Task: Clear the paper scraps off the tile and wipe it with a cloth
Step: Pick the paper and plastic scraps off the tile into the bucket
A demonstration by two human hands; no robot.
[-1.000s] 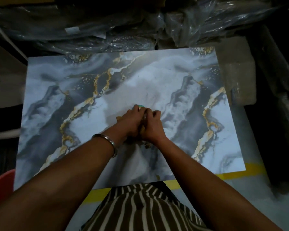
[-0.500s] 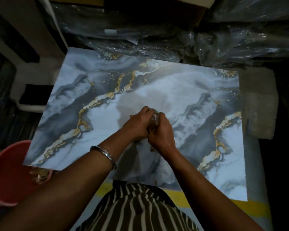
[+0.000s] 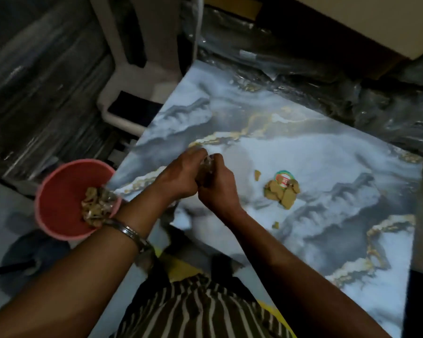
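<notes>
Risk: scraps may spill short of the pink tub (image 3: 59, 191), since our left hand (image 3: 181, 176) and right hand (image 3: 215, 184) only cup a wad (image 3: 206, 164) between them.
Tile (image 3: 303, 147): marbled, plastic-wrapped stock behind.
Paper scraps (image 3: 282, 191): 1 pile by a round sticker (image 3: 282, 178), plus stray bits.

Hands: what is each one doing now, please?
Left hand: closed on a scrap wad.
Right hand: closed on the same wad.
</notes>
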